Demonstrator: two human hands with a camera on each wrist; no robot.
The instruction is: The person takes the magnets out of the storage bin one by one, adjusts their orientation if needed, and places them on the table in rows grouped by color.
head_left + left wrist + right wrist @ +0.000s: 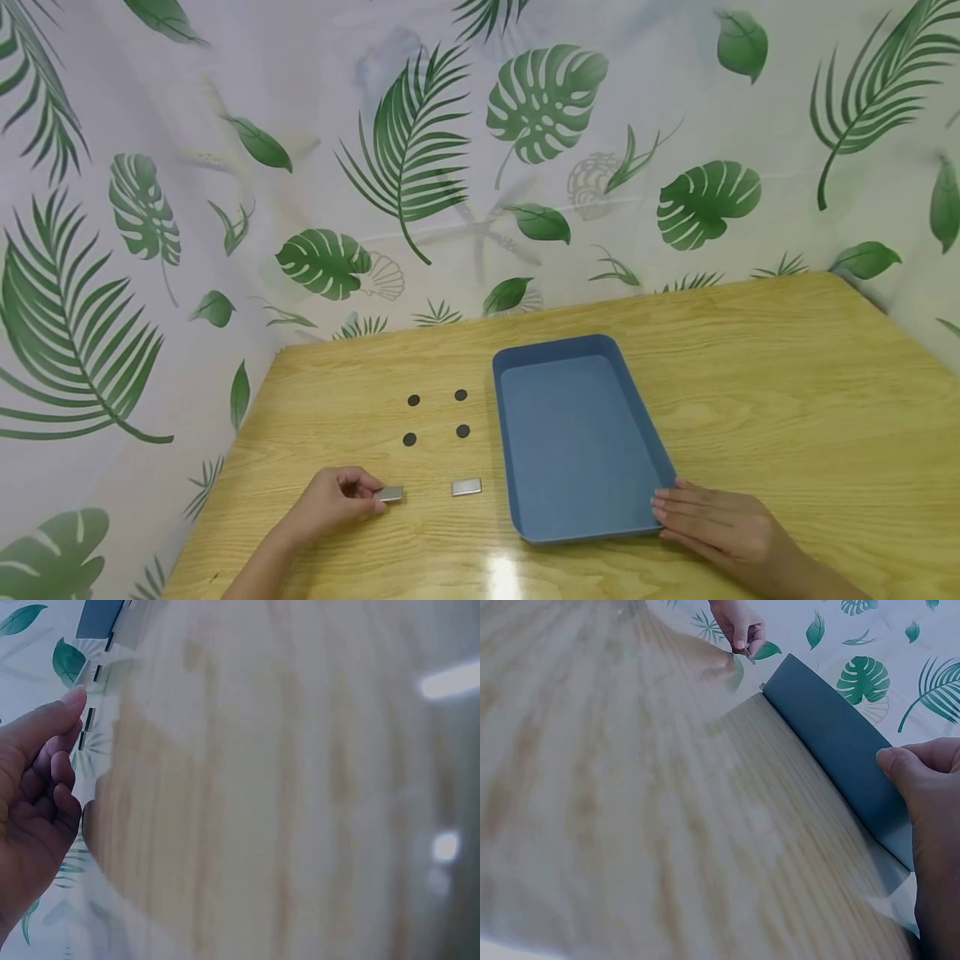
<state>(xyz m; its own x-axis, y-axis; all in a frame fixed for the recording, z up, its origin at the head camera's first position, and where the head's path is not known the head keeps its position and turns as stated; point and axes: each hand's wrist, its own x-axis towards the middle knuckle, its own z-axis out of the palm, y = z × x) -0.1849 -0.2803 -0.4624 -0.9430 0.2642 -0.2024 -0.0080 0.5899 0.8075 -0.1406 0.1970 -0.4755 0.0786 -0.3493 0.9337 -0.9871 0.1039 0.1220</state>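
Note:
My left hand (337,498) pinches a small flat silver rectangular piece (390,493) between thumb and fingers at the table's near left. A like silver piece (467,487) lies on the wood to its right. Several small black discs (409,439) lie spaced apart beyond them. My right hand (720,525) holds the near right corner of a shallow blue tray (577,442), its fingertips at the rim. In the right wrist view, the thumb (894,762) touches the tray's outer wall (832,742). From the left wrist, the held piece shows only as a thin sliver.
The wood-grain table (787,400) runs beneath everything. A white cloth with green leaves (450,167) hangs behind it and along both sides. Light glares off the tabletop near the front edge.

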